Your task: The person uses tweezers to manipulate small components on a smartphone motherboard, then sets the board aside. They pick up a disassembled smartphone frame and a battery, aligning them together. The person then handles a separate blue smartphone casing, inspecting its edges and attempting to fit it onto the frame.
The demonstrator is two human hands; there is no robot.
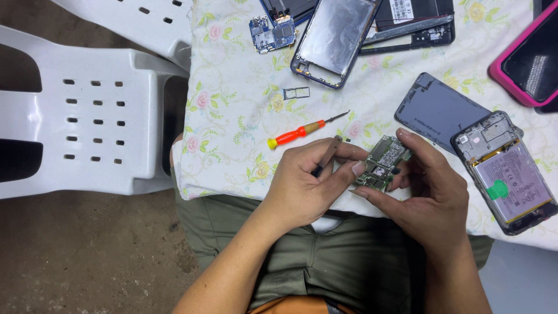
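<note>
Hands: left hand (299, 186) and right hand (427, 195) meet at the table edge
Right fingers: pinched on a green circuit board (383, 161), held tilted between both hands
Left fingers: closed round a thin dark tool (325, 158), forefinger tip touching the board
Screwdriver (302, 133): orange-handled, lying just beyond the left fingers

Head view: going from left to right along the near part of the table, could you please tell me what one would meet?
White plastic chair → screwdriver with the orange handle → left hand, holding a thin dark tool → green circuit board, pinched by both hands → right hand → opened phone with its battery showing.
</note>
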